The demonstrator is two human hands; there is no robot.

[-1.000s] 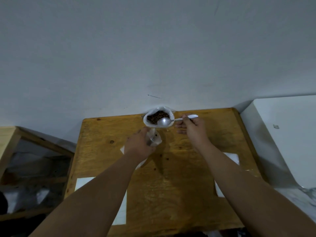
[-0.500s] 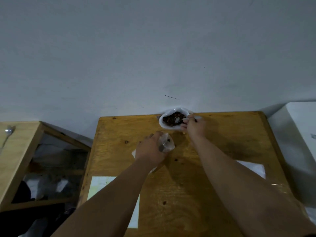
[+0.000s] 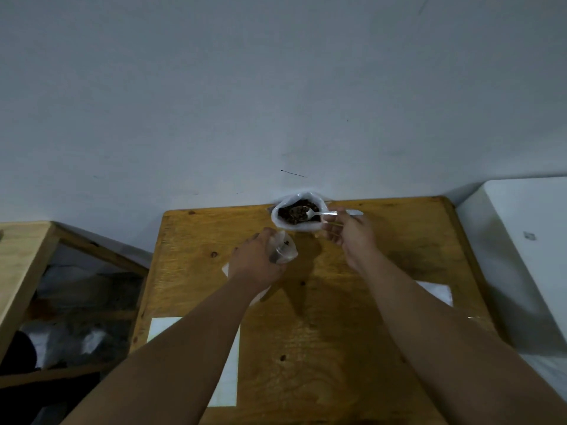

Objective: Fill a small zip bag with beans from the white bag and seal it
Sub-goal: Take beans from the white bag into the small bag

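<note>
At the far edge of the wooden bench (image 3: 383, 302), against the wall, the white bag (image 3: 291, 227) stands open with dark beans (image 3: 287, 216) inside. The right hand (image 3: 352, 240) holds the handle of a metal spoon (image 3: 323, 213), its fingers (image 3: 331, 231) curled round it. The spoon's bowl, heaped with beans, sits over the bag's mouth. Just beside the white bag, nearer the person, the left hand (image 3: 256, 262) grips the small zip bag (image 3: 285, 248), clear plastic with a few dark beans showing in it. White paper sheets (image 3: 228, 384) lie flat on the bench.
</note>
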